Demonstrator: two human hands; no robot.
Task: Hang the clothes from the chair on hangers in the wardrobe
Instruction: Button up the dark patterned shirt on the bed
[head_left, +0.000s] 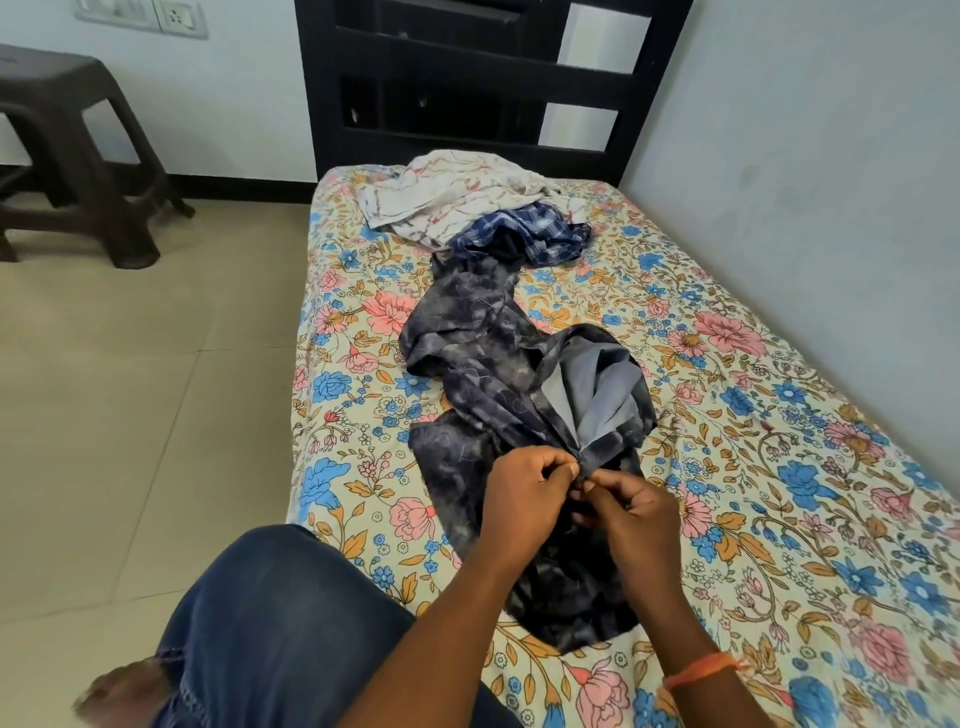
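A dark navy shirt (493, 364) with a pale marbled print lies stretched lengthwise down the middle of a bed (779, 467), its grey-blue inner lining showing where one fold is turned open. At the near end of the shirt, two bare hands meet over the cloth. The left hand (524, 493) is curled, thumb and fingers pinching a narrow edge of the shirt. The right hand (623, 514) touches it fingertip to fingertip and pinches the same edge from the other side; what lies between the fingertips is too small to make out. An orange thread band (701, 667) circles the right wrist.

Beyond the dark shirt, at the far end of the bed, a blue and white checked garment (540, 236) lies bunched, touching the shirt's far end. Just behind that sits a crumpled white garment (457, 197) with faint reddish marks.

The bed is covered in a cream sheet printed with pink and blue flowers. A black headboard (467, 88) stands at its far end against a pale wall. A knee in blue jeans (280, 613) rests at the bed's near left edge. On the tiled floor (130, 389) to the left, well apart from the bed, stands a dark brown plastic stool (67, 156).
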